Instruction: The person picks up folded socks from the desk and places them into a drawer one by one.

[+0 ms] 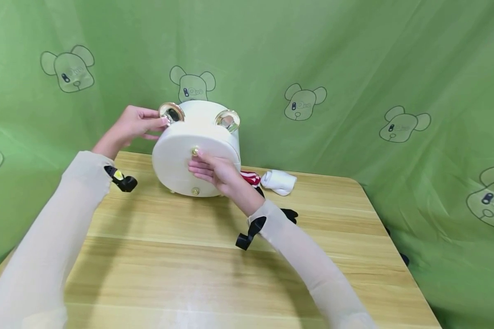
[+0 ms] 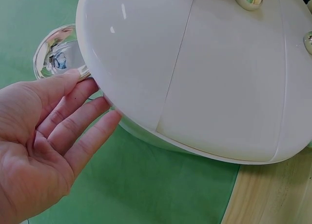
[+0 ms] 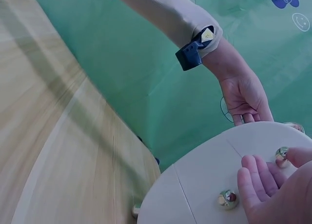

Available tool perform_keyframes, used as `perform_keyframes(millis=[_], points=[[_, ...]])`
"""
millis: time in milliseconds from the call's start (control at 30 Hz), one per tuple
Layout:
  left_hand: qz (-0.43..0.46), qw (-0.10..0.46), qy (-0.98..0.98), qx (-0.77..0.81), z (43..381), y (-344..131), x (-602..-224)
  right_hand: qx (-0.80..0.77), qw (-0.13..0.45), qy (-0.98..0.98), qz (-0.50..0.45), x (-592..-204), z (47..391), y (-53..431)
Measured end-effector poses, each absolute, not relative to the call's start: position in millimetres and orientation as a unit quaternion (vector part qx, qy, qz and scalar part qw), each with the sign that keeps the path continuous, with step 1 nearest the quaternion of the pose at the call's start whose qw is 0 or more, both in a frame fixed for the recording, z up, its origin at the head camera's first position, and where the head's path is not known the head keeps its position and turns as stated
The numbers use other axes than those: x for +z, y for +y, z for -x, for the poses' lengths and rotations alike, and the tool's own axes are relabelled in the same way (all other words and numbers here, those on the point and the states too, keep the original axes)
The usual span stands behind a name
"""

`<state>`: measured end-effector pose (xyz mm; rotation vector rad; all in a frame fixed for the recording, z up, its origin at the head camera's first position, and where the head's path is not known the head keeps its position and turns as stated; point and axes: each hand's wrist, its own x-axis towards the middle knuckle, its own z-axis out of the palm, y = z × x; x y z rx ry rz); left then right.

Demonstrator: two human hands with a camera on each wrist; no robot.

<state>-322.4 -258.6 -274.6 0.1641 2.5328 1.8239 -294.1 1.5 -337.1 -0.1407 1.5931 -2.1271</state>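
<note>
A white rounded storage box stands on the table, with two shiny gold ear-shaped pieces on top and two gold knobs on its front. At the left ear, my left hand pinches the rim with the thumb in front; the other fingers reach toward the box's side. My right hand is at the front, its thumb and index finger at the upper knob. The remaining fingers extend across the front face. Below them the lower knob is untouched. The right ear stands free.
Right of the box lie a rolled white cloth item, a red-and-white striped one and a black one, partly behind my right arm. A green curtain hangs behind the wooden table, close to the box.
</note>
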Motion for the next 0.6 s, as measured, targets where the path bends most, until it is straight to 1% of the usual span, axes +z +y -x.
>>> perform_keyframes(millis=[333, 600], points=[[-0.053, 0.008, 0.803, 0.594, 322.0, -258.2, -274.4, -0.751, 0.261, 0.605, 0.032, -352.3, 290.7, 23.3], [-0.053, 0.007, 0.805, 0.591, 321.7, -258.6, -275.0, -0.737, 0.302, 0.605, -0.004, -367.2, 294.0, 33.6]])
